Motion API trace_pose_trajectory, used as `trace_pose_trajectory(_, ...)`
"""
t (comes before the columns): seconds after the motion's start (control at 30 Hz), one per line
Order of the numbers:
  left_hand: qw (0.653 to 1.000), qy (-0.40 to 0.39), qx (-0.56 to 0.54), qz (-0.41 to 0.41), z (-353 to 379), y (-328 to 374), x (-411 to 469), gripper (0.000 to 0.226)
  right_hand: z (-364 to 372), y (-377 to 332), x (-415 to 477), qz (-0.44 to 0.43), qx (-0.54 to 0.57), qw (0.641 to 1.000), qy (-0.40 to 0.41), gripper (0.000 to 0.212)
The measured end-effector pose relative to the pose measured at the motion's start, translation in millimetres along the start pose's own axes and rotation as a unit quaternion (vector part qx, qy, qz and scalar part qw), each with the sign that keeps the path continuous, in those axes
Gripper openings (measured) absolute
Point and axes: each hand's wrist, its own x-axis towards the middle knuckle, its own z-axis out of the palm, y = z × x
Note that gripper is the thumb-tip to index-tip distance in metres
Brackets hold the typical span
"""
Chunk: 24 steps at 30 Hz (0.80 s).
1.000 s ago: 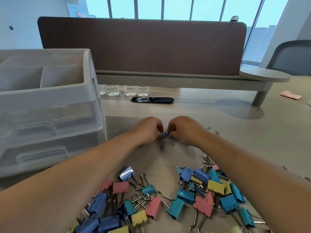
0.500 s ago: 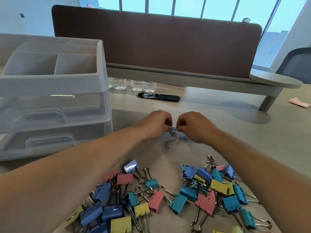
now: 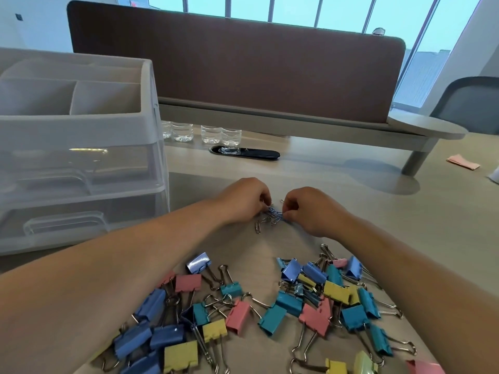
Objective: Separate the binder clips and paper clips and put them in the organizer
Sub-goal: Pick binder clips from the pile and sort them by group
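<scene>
A small tangle of blue and silver paper clips [image 3: 271, 216] lies on the desk between my hands. My left hand [image 3: 243, 201] and my right hand [image 3: 310, 209] both pinch at this tangle with curled fingers, almost touching each other. Nearer to me spreads a heap of blue, pink, teal and yellow binder clips [image 3: 270, 309], partly hidden under my forearms. The translucent white organizer [image 3: 81, 125] stands at the left, with open compartments on top and two shut drawers below.
A brown divider panel [image 3: 243, 63] runs across the back of the desk. Several clear water bottles [image 3: 205, 133] and a black cable slot [image 3: 245, 153] sit before it. A pink note [image 3: 463, 161] lies far right, near a grey chair [image 3: 469, 103].
The view shifted right and slightly down. My hands stay at the paper clip tangle, fingers working it; my right hand sits a little lower than before.
</scene>
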Motion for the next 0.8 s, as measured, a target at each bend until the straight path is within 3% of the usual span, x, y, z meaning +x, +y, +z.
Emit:
trace_pose_trajectory(0.57, 1.000, 0.003, 0.013, -0.005, 1.8, 0.4, -1.5, 0.002, 0.5, -6.7, -9.1, -0.002, -0.043, 0.999, -0.005, 0.009)
trace_pose_trajectory(0.8, 1.000, 0.022, -0.015, -0.004, 1.0, 0.6, -1.3, 0.013, 2.5, -4.7, -12.6, -0.011, -0.026, 0.999, 0.029, 0.005)
